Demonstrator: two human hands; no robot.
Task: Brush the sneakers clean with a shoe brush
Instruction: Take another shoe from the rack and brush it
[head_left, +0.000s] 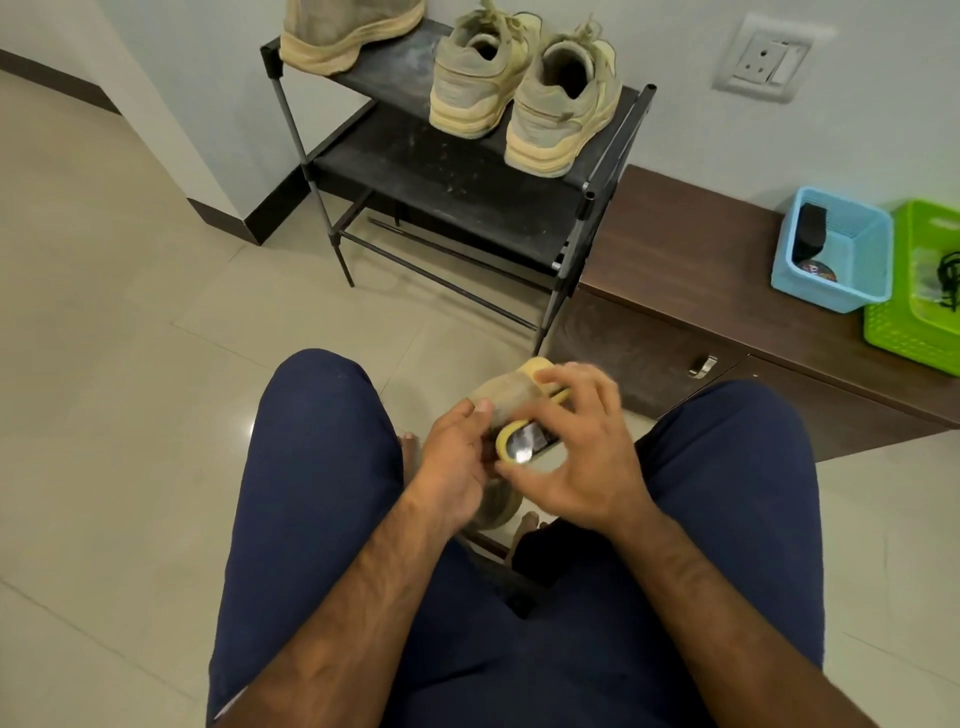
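Two hands work between the knees: the left hand (457, 460) grips a dusty sneaker (506, 397) by its upper, fingers curled round it, while the right hand (579, 457), motion-blurred, curls fingers and thumb round a yellow-rimmed shoe brush (524, 444) laid against the shoe. The sneaker looks light, its fabric upper soft and yielding, its rubber sole stiffer; hold is best taken at sole or heel, keeping the fabric taut under the bristles. Beyond, a shoe rack (441, 176) carries a pair of sneakers (483, 83) and a third sneaker (348, 31); farther right, a bench (685, 244) bears a blue basket (836, 299) and a green basket (904, 332)
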